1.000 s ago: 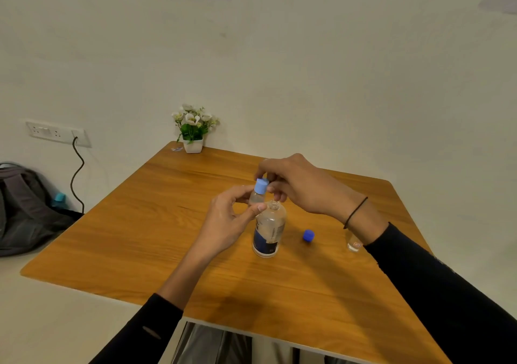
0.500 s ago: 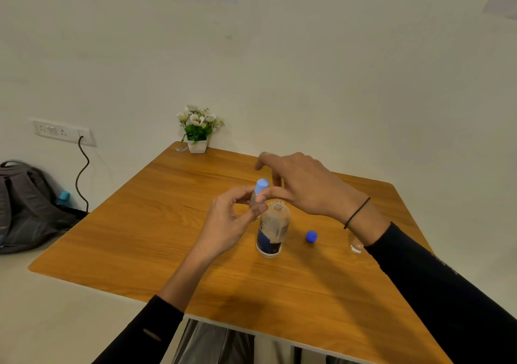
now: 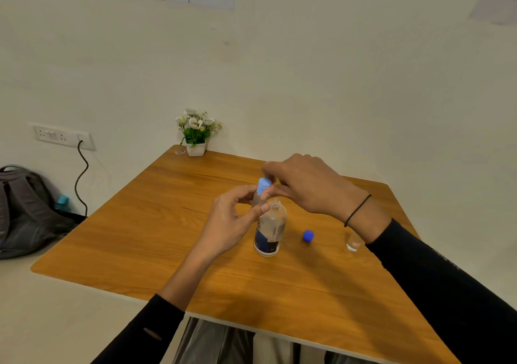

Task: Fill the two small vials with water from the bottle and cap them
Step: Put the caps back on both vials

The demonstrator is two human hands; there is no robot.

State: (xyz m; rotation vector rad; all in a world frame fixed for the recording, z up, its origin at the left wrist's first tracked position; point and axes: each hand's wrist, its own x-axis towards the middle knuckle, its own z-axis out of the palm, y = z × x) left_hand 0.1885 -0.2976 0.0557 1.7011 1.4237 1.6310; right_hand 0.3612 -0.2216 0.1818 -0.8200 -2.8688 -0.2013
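Back onto the light blue cap [image 3: 263, 184] my right hand [image 3: 305, 186] fingers have closed, left hand [image 3: 229, 224] fingers clamped on the vial [image 3: 258, 200] above the open bottle [image 3: 268, 231] mid-bench, second vial [image 3: 353, 245] at 3 o'clock.

A clear bottle [image 3: 268, 229] with a dark blue label stands open mid-desk, a light-blue-capped vial [image 3: 260, 194] raised just left, a blue cap [image 3: 308, 235] and second vial [image 3: 353, 244] to its right.

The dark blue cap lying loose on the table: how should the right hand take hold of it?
Pinch the dark blue cap across its round side wall, coming straight down from above. It sits low on the table with open wood all around, the bottle to its left, so a top approach looks clearest.
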